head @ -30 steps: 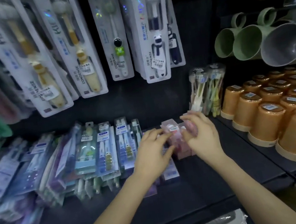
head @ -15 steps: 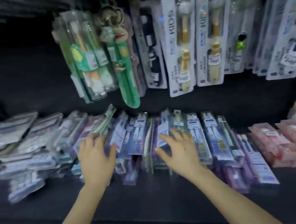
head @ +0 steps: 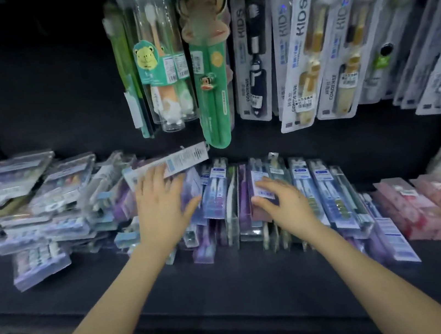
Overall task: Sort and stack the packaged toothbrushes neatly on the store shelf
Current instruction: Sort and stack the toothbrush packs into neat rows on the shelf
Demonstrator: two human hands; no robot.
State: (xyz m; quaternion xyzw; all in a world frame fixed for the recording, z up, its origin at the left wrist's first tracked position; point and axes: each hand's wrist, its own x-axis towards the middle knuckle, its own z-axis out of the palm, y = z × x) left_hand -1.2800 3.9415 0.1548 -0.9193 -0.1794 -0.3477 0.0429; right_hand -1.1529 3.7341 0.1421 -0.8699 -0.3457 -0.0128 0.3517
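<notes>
A long white flat toothbrush pack (head: 166, 162) has been raised just below the green hanging plastic case (head: 213, 81), under the straight, open fingers of the left hand (head: 159, 208). The right hand (head: 282, 200) is laid relaxed on purple packs (head: 259, 189) lower right of the case. Probably light and slippery, so the long edges should be pinched.

Dark shelf (head: 233, 289) under packaged toothbrushes (head: 219, 193), leaning flat packs (head: 41, 264) at left, pink boxes (head: 433, 205) at right.

Glossy clear plastic wraps the toothbrush packs (head: 219, 193); the shelf (head: 232, 286) is matt black; hanging cards (head: 295, 48) look like glossy paper.
</notes>
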